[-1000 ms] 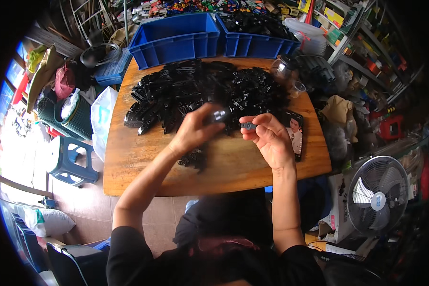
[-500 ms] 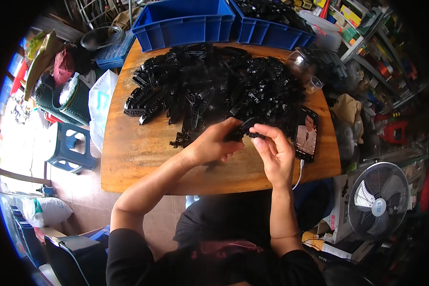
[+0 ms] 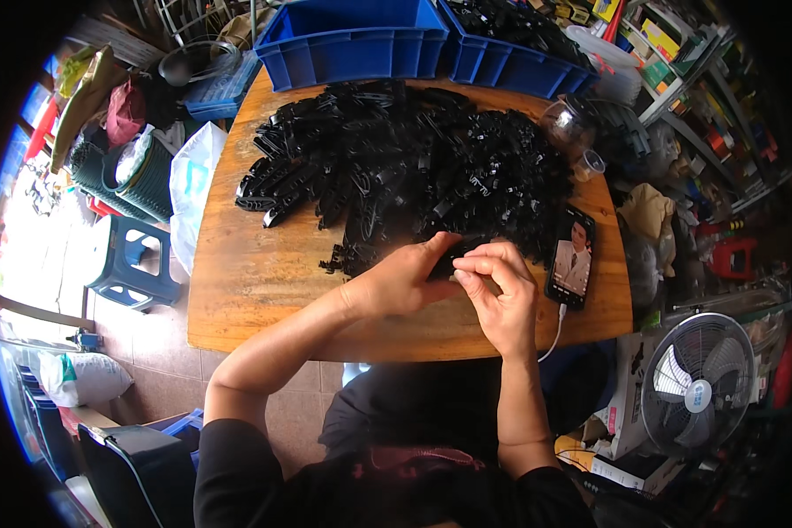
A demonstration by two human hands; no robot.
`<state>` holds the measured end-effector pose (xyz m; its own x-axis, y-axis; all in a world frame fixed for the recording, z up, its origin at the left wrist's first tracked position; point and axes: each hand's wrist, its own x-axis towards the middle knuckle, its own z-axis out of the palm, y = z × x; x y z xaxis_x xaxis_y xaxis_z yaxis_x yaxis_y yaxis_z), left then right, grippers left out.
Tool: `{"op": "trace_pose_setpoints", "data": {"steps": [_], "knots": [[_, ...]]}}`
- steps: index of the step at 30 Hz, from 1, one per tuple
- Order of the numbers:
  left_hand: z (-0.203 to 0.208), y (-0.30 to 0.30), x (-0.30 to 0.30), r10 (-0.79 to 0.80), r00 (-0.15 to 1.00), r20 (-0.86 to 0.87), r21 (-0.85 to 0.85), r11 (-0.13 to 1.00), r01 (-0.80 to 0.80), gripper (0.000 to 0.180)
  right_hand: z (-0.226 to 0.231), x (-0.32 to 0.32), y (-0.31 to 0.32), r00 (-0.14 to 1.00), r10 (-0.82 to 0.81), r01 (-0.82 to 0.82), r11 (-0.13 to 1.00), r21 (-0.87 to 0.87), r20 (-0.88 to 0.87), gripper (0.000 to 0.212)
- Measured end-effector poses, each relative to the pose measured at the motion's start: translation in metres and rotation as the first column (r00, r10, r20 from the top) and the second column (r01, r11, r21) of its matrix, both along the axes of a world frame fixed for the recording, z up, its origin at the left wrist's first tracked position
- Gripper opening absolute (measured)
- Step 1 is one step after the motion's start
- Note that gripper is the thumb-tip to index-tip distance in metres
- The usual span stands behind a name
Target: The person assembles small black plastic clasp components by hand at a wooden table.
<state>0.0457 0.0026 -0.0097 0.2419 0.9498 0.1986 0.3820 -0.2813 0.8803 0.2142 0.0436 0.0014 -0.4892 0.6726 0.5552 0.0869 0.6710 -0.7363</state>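
My left hand (image 3: 403, 280) is closed around a black plastic part (image 3: 447, 262), over the near side of the table; most of the part is hidden by the fingers. My right hand (image 3: 504, 304) is beside it, thumb and fingertips pinched together against the part's right end. Whatever sits in that pinch is hidden. Just beyond both hands spreads a large pile of black plastic parts (image 3: 370, 154), longer pieces to the left and small ones to the right.
A wooden table (image 3: 246, 308) carries the pile. At its far edge stand a blue crate (image 3: 352, 55) and a second blue crate (image 3: 519, 70) filled with black parts. A phone (image 3: 572, 260) on a white cable lies right of my hands, near a clear jar (image 3: 568, 123). A fan (image 3: 697, 392) stands lower right.
My right hand's fingertips have drawn together, and the small black piece seen between them is now hidden. My left hand has turned slightly and moved a little nearer to me.
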Motion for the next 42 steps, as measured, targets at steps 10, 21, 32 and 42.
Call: {"op": "trace_pose_setpoints", "data": {"steps": [10,21,32,42], "knots": [[-0.001,-0.002,0.004,0.109,0.987,-0.117,0.014,0.994,-0.108,0.043,0.001,-0.001,-0.009,0.973,-0.221,0.213,0.97,0.114,0.064,0.019],[0.009,0.01,-0.024,0.195,0.945,-0.264,0.347,0.933,-0.096,0.027,-0.015,-0.026,-0.019,1.0,-0.028,0.026,0.981,0.193,0.009,0.039],[-0.018,0.051,-0.091,0.721,0.507,-0.472,0.329,0.678,-0.657,0.032,-0.032,0.009,0.061,0.801,-0.342,0.207,0.929,0.308,0.491,0.019],[0.011,0.023,-0.095,0.389,0.531,0.753,-0.433,0.9,-0.046,0.041,-0.03,0.019,0.051,0.857,-0.3,0.21,0.946,0.248,0.419,0.018]]}}
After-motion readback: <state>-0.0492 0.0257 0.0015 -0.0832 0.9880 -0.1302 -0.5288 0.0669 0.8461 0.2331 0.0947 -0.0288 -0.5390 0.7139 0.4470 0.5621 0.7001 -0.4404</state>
